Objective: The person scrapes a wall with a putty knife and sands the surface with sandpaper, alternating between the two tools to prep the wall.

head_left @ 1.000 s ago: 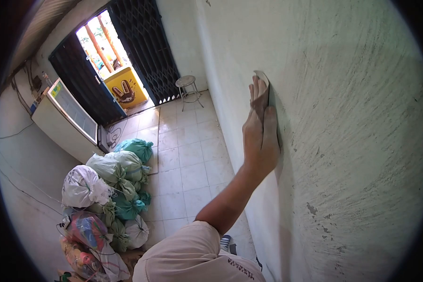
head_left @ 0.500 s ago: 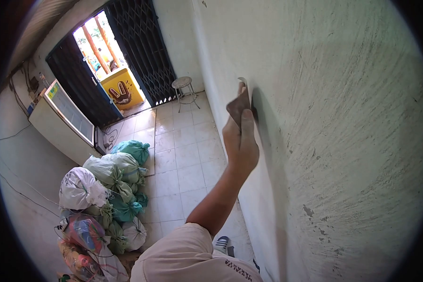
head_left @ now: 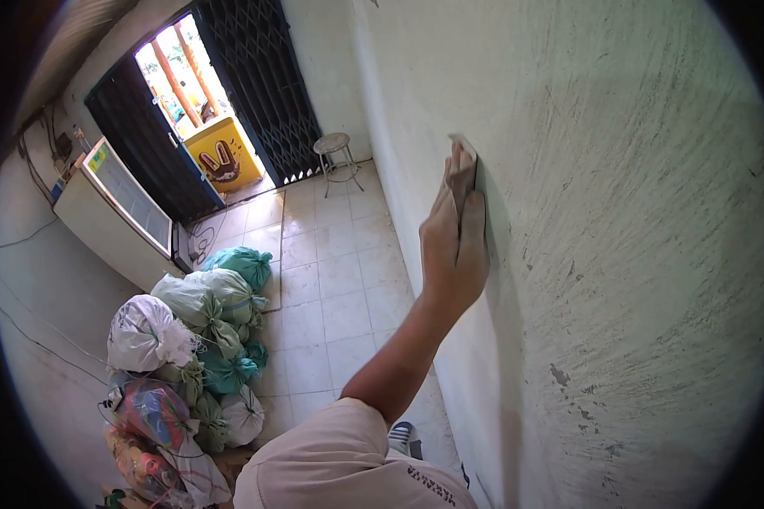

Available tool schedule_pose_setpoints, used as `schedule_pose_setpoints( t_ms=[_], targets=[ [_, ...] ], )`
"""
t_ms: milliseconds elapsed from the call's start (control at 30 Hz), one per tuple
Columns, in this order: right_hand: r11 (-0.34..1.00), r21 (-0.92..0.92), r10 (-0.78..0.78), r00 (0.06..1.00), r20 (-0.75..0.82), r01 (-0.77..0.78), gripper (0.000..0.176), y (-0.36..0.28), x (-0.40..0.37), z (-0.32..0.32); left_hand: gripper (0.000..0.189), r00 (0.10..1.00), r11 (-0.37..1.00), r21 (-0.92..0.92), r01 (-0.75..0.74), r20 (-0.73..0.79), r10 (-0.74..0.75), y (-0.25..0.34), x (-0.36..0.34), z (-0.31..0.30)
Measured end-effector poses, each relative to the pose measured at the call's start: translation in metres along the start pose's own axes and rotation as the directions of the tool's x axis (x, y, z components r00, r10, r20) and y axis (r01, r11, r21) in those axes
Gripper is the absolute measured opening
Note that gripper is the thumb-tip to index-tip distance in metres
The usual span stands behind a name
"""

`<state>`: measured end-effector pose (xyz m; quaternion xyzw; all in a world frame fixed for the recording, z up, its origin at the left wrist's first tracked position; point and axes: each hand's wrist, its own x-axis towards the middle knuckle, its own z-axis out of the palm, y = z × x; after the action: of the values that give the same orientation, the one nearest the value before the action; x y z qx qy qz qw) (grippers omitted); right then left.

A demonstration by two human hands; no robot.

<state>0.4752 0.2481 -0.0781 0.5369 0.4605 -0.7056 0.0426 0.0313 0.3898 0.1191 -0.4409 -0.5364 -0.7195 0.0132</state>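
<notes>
My left hand point(head_left: 456, 246) lies along the rough, pale wall point(head_left: 620, 254) on the right, with the arm stretched forward. A bent sheet of sandpaper point(head_left: 458, 180), grey-brown, is gripped between the thumb and the fingers. Its pale curled end point(head_left: 463, 142) sticks out past the fingertips, close to the wall. Just how much of the sheet touches the wall is hidden by the hand. My right hand is out of view.
Tied sacks point(head_left: 148, 332) are piled at the lower left, beside the tiled floor point(head_left: 318, 288). A glass-fronted fridge point(head_left: 115, 220) stands on the left. A round stool point(head_left: 332, 144) is near the folding gate point(head_left: 259, 85). Outside the opening sits a yellow chest point(head_left: 229, 157).
My left hand has shifted slightly right, and the sandpaper now lies flatter along the fingers. The sacks, stool and fridge stay in place.
</notes>
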Motion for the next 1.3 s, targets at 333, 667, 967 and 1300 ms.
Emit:
schedule_pose_setpoints(
  t_ms=[333,667,967,1300],
  targets=[
    [1.0,0.007,-0.009,1.0,-0.011,0.009,0.043,-0.003,0.004,0.001,0.036,0.996,0.994,-0.106,-0.018,-0.084,0.009,-0.013,-0.014,-0.002],
    [1.0,0.012,-0.019,1.0,-0.014,0.019,0.041,-0.005,0.009,0.002,0.039,0.962,0.96,-0.08,-0.269,-0.07,0.264,-0.007,0.002,0.0],
    [1.0,0.014,-0.027,0.999,-0.019,0.027,0.04,-0.006,0.011,0.003,0.039,0.942,0.936,-0.098,-0.337,-0.045,0.334,0.021,-0.011,0.004],
    [0.999,0.013,-0.033,0.999,-0.019,0.034,0.038,-0.008,0.012,0.005,0.036,0.934,0.931,0.076,-0.357,0.056,0.353,-0.009,-0.017,-0.012]
  ],
)
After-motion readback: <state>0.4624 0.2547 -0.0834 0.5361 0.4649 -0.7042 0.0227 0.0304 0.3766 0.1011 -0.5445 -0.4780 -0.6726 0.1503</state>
